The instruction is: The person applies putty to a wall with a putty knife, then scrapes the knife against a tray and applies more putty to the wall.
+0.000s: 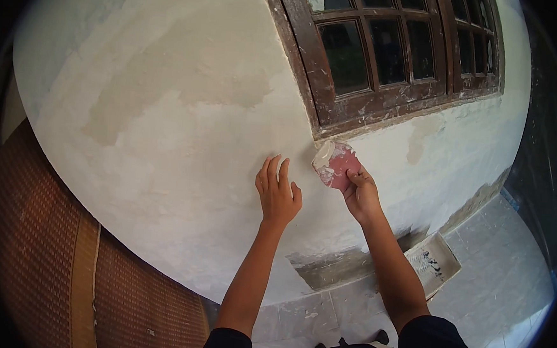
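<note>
My right hand (364, 197) grips a flat pinkish-red putty scraper (341, 170), thumb on its face. A thick smear of pale putty (323, 155) covers the scraper's upper left edge, close to the lower corner of the window frame (384, 113). To the left of it, my left hand (278, 194) is raised at the white wall (202, 176) with its fingers spread and nothing in them. Patches of darker, beige filler (189, 66) mark the wall above and to the left.
On the grey tiled floor (497, 251) at lower right lies a shallow whitish tray (453, 266) with dark marks inside. Woven brown panels (27, 222) stand along the left. Bare grey patches (330, 269) run along the wall's foot.
</note>
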A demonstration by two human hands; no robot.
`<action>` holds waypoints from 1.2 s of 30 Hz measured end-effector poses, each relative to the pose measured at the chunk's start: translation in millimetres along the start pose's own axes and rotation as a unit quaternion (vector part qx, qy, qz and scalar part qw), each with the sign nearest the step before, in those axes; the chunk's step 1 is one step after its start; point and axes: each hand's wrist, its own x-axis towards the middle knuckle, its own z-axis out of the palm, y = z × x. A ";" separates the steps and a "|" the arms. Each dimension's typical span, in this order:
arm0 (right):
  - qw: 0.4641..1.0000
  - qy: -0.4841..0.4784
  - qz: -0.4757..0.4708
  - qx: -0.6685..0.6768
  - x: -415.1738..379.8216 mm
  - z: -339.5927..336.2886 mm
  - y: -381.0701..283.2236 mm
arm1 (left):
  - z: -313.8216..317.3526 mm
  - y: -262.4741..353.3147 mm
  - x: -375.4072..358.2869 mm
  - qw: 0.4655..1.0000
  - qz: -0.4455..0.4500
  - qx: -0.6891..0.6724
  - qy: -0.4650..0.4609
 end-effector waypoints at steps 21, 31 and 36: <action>0.993 -0.102 0.001 -0.055 36.1 151.2 61.7 | -104.9 -144.5 44.6 0.992 0.027 0.116 0.033; 0.966 -0.111 -0.122 -0.197 62.1 204.5 83.2 | -131.8 -200.8 85.5 0.979 0.066 0.186 0.060; 0.900 -0.104 -0.290 -0.308 51.1 229.9 99.5 | -148.0 -230.6 110.8 0.970 0.107 0.181 0.121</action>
